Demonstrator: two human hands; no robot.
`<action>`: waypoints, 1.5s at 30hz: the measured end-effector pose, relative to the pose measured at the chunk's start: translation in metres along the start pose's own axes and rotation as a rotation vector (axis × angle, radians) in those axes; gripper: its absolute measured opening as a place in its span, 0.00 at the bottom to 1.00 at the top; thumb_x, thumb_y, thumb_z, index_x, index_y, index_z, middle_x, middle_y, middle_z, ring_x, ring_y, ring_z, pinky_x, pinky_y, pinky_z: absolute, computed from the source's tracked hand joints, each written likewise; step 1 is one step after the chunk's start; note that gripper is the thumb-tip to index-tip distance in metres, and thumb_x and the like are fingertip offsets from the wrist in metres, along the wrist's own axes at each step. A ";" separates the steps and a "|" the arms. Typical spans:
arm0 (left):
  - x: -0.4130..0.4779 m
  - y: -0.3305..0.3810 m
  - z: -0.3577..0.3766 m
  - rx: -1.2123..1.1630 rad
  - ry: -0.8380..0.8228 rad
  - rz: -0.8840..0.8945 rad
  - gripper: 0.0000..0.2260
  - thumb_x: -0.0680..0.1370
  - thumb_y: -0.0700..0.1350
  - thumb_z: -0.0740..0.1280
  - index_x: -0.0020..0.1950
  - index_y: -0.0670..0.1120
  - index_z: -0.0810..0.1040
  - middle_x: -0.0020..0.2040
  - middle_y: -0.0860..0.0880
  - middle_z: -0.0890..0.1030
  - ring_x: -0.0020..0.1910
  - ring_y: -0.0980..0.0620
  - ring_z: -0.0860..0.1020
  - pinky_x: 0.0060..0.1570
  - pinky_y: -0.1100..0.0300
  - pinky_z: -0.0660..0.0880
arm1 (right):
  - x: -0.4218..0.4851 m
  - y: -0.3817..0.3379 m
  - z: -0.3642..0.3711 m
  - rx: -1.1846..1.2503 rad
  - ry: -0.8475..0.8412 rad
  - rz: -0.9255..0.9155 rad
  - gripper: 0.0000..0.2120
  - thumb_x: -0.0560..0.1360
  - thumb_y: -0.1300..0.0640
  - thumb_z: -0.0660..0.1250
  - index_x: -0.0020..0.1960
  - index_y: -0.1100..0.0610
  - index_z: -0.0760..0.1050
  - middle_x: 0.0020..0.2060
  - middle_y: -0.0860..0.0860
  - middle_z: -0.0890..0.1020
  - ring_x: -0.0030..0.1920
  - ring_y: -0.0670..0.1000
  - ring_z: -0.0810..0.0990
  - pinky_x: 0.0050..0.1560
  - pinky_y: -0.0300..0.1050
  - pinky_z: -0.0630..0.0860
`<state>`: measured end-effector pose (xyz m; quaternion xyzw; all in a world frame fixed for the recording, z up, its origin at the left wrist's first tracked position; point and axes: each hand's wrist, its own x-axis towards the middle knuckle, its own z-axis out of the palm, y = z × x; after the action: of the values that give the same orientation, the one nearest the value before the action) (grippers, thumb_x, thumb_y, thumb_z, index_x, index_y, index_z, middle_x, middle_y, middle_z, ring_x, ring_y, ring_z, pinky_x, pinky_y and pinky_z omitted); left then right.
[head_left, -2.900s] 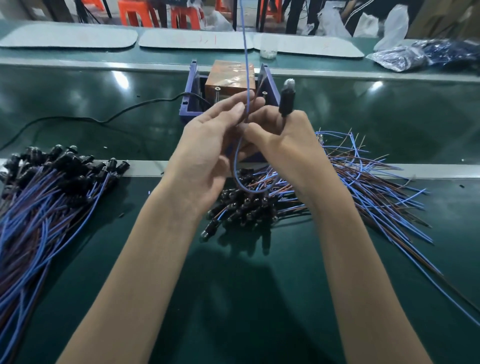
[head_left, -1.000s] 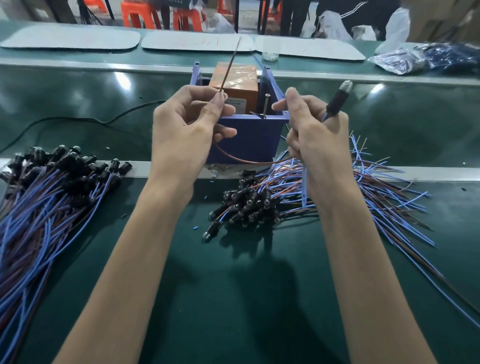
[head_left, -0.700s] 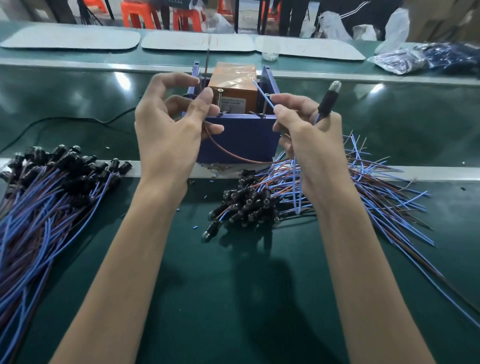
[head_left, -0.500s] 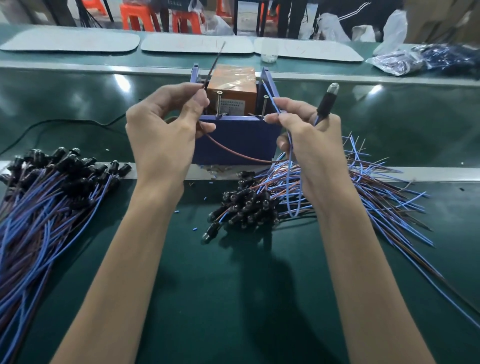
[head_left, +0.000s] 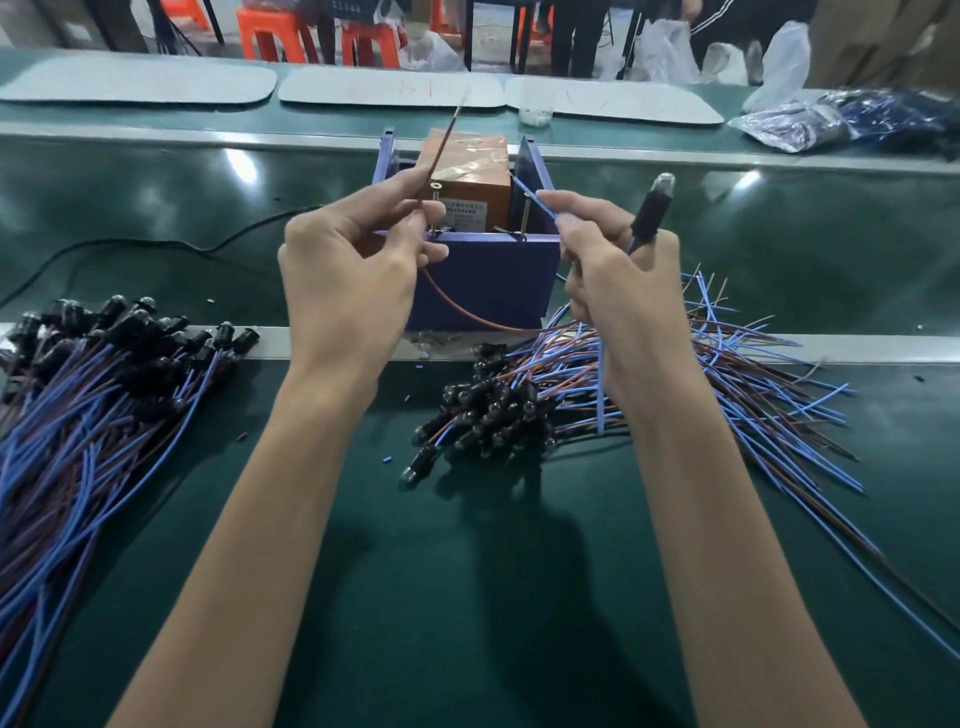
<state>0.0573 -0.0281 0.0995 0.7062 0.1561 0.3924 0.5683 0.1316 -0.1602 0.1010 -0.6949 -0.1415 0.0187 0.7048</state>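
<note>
My left hand (head_left: 347, 283) pinches a thin brown wire (head_left: 435, 150) whose free end points up and away over the blue box (head_left: 483, 283). The brown wire loops down under my hand and runs right toward my other hand. My right hand (head_left: 621, 280) pinches a blue wire (head_left: 535, 199) between thumb and forefinger, its tip near a screw post in the box. The same hand also holds a black lamp connector with a clear tip (head_left: 649, 213), sticking up behind the fingers. An orange block (head_left: 467, 166) sits inside the box.
A heap of black connectors with blue and brown wires (head_left: 493, 410) lies just below my hands, its wires fanning right. A bigger bundle (head_left: 88, 395) lies at the left edge. A black cable (head_left: 156, 244) crosses the green belt. Plastic bags (head_left: 841, 122) sit far right.
My hands have drawn apart, splitting the brown wire to the left and the blue wire to the right. Both wire ends now sit over the blue box.
</note>
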 end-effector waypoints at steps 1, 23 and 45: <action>0.001 -0.001 -0.001 -0.002 0.011 0.004 0.13 0.78 0.35 0.65 0.58 0.49 0.81 0.43 0.54 0.84 0.36 0.58 0.83 0.43 0.66 0.77 | 0.000 0.000 0.000 -0.005 0.000 -0.012 0.10 0.78 0.61 0.63 0.48 0.53 0.83 0.22 0.40 0.70 0.24 0.40 0.66 0.33 0.34 0.61; 0.015 -0.019 -0.021 0.056 0.163 -0.107 0.09 0.76 0.38 0.66 0.44 0.52 0.81 0.42 0.54 0.82 0.34 0.55 0.84 0.44 0.61 0.79 | 0.008 0.008 0.009 0.511 0.161 0.263 0.14 0.78 0.71 0.50 0.50 0.58 0.72 0.29 0.50 0.64 0.22 0.42 0.63 0.21 0.33 0.59; 0.012 -0.035 -0.011 0.115 -0.030 -0.290 0.08 0.77 0.36 0.66 0.51 0.46 0.81 0.41 0.51 0.83 0.32 0.57 0.83 0.42 0.65 0.78 | 0.012 0.025 0.005 0.329 0.050 0.254 0.15 0.79 0.70 0.56 0.63 0.64 0.74 0.39 0.53 0.82 0.24 0.41 0.67 0.25 0.30 0.63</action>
<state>0.0649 -0.0020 0.0721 0.7133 0.2700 0.2863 0.5799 0.1463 -0.1519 0.0783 -0.5828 -0.0301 0.1129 0.8042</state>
